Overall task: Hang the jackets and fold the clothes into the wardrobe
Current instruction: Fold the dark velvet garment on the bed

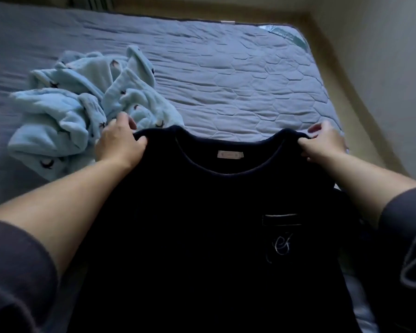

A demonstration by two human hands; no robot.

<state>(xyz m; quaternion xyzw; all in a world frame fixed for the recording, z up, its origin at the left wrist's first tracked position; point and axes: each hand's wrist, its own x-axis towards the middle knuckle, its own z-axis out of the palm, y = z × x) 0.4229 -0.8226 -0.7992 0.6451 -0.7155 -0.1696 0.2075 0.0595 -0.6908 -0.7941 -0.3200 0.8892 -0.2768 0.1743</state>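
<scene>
We look down on a bed that fills most of the view. It is covered with a grey quilted sheet, which is wrinkled towards the left side. At the bed's far right corner a pale patch of mattress shows past the sheet.

Next in size is the dark top. It is held up by its two shoulders over the near edge of the bed, with its front towards us and its round neckline uppermost. Its body runs down out of the bottom of the view, and we cannot tell whether the lower part touches the bed.

A light blue fleece garment lies crumpled on the left half of the bed, dotted with small dark figures. Its near folds sit just behind the left hand.

The left hand pinches the top's left shoulder, with its thumb on the front of the cloth and its fingers curled behind. The right hand grips the other shoulder the same way, near the bed's right edge. Both forearms are bare, with dark sleeves pushed up.

On the top's right side we see a chest pocket with a pale trimmed edge. A thin pale monogram is stitched just below it. Smallest is the pinkish neck label, inside the back of the collar; its print is too blurred to read.
</scene>
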